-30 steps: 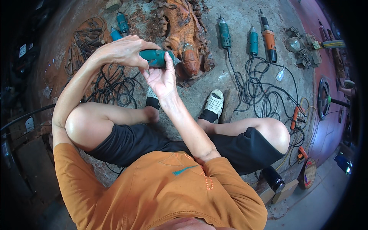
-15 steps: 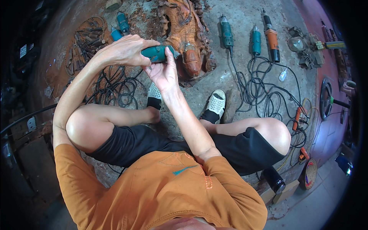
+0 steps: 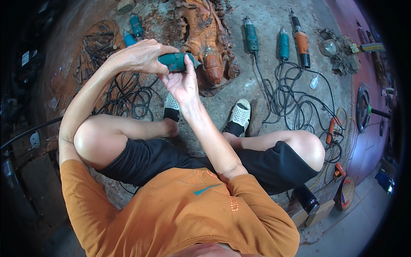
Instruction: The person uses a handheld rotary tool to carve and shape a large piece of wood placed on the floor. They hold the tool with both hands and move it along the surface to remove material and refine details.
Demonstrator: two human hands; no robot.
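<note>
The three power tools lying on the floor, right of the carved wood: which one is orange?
The rightmost tool, orange with dark ends. The leftmost tool and the middle tool have teal bodies.

Left arm (image 3: 78, 105) bowed outward, fingers (image 3: 170, 49) curled; right forearm (image 3: 214, 135) slanting leftward, thumb (image 3: 189, 64) extended.
</note>
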